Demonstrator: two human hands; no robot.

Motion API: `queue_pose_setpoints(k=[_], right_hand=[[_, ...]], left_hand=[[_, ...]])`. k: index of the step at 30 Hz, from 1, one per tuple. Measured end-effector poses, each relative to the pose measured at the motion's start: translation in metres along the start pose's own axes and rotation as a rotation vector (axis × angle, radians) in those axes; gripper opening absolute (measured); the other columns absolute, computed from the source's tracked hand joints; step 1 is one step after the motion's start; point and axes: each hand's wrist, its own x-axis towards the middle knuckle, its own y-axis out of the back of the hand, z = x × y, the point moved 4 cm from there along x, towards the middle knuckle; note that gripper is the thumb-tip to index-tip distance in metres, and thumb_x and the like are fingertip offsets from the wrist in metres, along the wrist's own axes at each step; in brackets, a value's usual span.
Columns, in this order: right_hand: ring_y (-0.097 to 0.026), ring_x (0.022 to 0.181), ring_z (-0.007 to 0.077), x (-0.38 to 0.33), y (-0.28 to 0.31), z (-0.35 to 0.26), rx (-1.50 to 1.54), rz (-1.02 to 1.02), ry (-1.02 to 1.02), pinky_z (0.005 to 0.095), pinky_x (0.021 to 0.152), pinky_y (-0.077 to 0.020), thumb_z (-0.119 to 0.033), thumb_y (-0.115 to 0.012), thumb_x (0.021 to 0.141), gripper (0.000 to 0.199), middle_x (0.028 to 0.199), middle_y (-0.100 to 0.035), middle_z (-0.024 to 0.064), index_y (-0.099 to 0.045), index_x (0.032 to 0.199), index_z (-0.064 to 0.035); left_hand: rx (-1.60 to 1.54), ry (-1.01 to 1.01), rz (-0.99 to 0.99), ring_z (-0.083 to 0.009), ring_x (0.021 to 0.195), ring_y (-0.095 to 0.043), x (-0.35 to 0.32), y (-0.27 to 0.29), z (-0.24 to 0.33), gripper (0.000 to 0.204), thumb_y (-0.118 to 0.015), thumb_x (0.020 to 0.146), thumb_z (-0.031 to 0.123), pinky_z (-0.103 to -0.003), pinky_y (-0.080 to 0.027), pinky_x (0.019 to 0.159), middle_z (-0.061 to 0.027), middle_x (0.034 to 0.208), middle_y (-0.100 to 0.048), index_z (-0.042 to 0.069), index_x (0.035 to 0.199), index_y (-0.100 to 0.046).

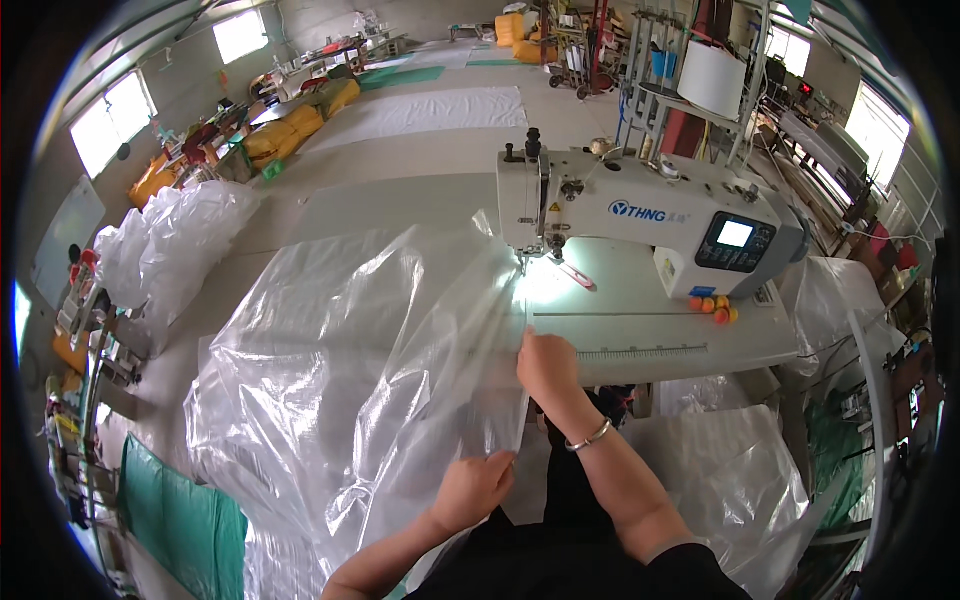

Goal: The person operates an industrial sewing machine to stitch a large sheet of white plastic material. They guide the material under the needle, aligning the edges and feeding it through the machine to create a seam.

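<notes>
— Plastic sheet (340,360) position?
— We have it spread across the table (650,335), left of the sewing machine (640,215); its edge runs up toward the needle.
— Left hand (475,490)?
— We pinch the sheet's near edge, fingers closed on it.
— Right hand (545,362)?
— We press it on the same edge at the table's front, fingers curled over the fold. Small orange balls (715,308) lie beside the machine.

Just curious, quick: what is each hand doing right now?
Left hand: closed on the clear plastic sheet.
Right hand: closed on the same sheet's edge.
</notes>
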Motion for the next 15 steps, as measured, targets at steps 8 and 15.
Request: queue_pose_setpoints(k=[8, 15], right_hand=[[-0.067, 0.067, 0.0346, 0.036, -0.008, 0.007, 0.068, 0.002, -0.009, 0.0439, 0.062, -0.0538, -0.016, -0.059, 0.082, 0.016, 0.068, -0.065, 0.0181, -0.062, 0.080, -0.0002], [-0.068, 0.069, 0.0322, 0.076, -0.022, 0.021, -0.011, 0.000, -0.028, 0.0411, 0.064, -0.0544, -0.015, -0.059, 0.082, 0.015, 0.070, -0.066, 0.0165, -0.063, 0.084, -0.0009]], left_hand=[[0.036, 0.043, 0.055, -0.0352, 0.063, -0.062, 0.025, 0.012, -0.010, 0.017, -0.060, 0.082, 0.008, -0.042, -0.048, 0.055, -0.0172, 0.068, -0.061, 0.002, 0.097, -0.064], [-0.270, 0.150, 0.106, -0.0210, 0.056, -0.059, 0.060, 0.006, -0.033, 0.018, -0.056, 0.087, 0.005, -0.031, -0.045, 0.054, -0.0102, 0.065, -0.060, 0.000, 0.103, -0.062]])
